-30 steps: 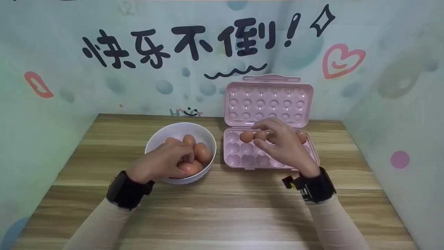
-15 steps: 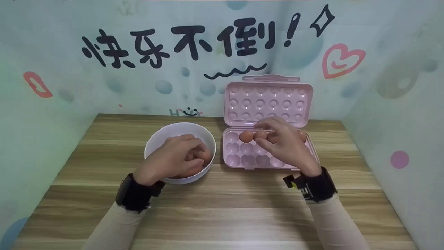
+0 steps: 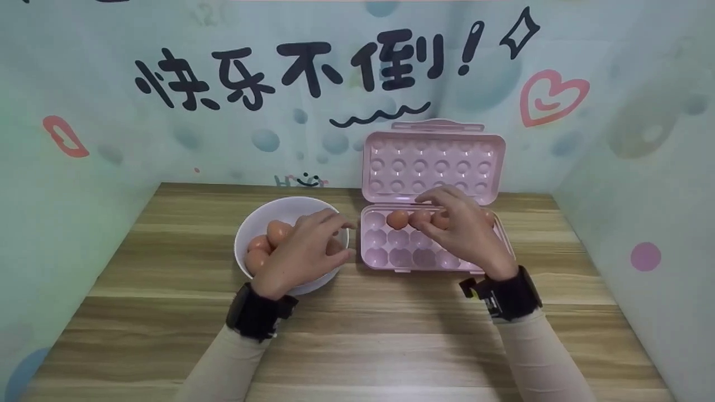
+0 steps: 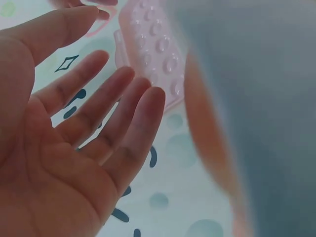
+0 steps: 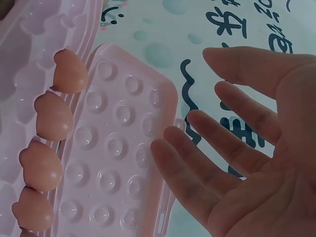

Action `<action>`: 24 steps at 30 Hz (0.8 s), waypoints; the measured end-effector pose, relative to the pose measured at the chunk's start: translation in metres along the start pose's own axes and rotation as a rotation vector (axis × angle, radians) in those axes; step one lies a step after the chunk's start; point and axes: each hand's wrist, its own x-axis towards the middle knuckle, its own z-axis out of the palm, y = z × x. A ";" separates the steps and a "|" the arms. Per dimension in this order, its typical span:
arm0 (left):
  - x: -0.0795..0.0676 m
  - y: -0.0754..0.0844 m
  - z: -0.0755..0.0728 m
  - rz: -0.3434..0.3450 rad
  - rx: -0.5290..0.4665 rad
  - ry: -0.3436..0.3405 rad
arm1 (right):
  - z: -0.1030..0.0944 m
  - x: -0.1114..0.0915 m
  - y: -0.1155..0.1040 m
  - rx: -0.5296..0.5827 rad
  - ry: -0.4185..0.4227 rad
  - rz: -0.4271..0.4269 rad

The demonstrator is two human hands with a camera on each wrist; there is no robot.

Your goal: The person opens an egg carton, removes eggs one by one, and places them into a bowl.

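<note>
My left hand (image 3: 307, 245) hovers over the right part of a white bowl (image 3: 258, 219). Its fingers are relaxed and spread, and the palm holds nothing in the left wrist view. Several brown eggs (image 3: 279, 233) lie in the bowl, some of them hidden under that hand. Over the pink egg box (image 3: 376, 258) is my right hand (image 3: 465, 230), also empty, fingers loosely extended. Brown eggs (image 5: 54, 117) stand in a line along the box's back row, beside the hinge. The right hand covers part of that row in the head view.
The box's pink lid (image 3: 435, 166) stands raised against the printed backdrop (image 3: 313, 134). Bowl and box sit side by side on a wood-grain table (image 3: 357, 340). In the left wrist view, a blurred blue-grey shape (image 4: 261, 98) fills the right side.
My left hand has moved rightward from among the eggs in the bowl, and its curled fingers have straightened. Eggs at the bowl's left now show. The right hand has shifted slightly right.
</note>
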 end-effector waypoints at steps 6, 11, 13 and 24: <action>0.006 0.006 0.010 -0.005 -0.005 0.024 | 0.003 0.000 0.008 -0.020 -0.021 -0.010; 0.008 0.011 0.015 0.000 -0.032 0.047 | 0.009 0.001 0.014 -0.025 -0.026 -0.029; 0.010 0.013 0.018 0.002 -0.034 0.040 | 0.012 0.002 0.016 -0.027 -0.036 -0.036; 0.008 0.017 0.025 -0.016 0.001 -0.006 | 0.041 0.040 0.014 -0.138 -0.275 -0.037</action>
